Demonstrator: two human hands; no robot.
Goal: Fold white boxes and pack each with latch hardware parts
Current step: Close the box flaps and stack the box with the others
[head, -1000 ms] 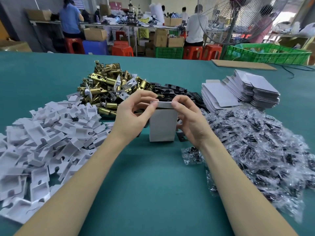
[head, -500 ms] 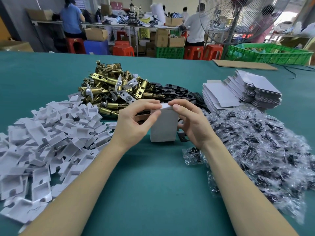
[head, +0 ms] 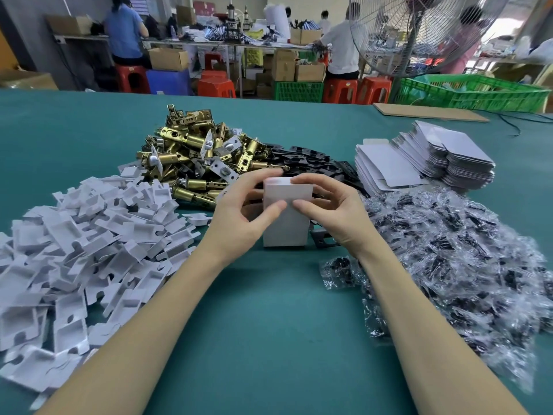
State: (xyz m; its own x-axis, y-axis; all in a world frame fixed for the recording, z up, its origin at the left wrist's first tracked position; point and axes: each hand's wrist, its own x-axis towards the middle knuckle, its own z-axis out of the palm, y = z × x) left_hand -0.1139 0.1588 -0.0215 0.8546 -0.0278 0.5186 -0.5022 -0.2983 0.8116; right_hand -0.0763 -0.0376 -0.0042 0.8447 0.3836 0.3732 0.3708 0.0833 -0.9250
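A heap of white card inserts (head: 80,250) is being spread over the left part of the green surface (head: 269,324). Behind it, toward the middle, brass latch bolts (head: 194,157) are being piled, with black plates (head: 311,158) lying just beside them on the right. At the centre, a white box (head: 285,226) is being stood upright on the surface and held from both sides. It is being gripped by the left hand (head: 239,217), whose thumb is being pressed against the front face while the curled fingers (head: 263,178) are being wrapped over the top edge. The top flap is being pinched by the right hand (head: 335,211) between thumb and forefinger; whether the flap is fully tucked in cannot be told, as it is partly hidden. A dark metal part (head: 323,239) is being left touching the box's right foot. Further right, flat white box blanks (head: 419,163) are being stacked, and clear bags of black screws (head: 463,265) are being heaped in front of them.
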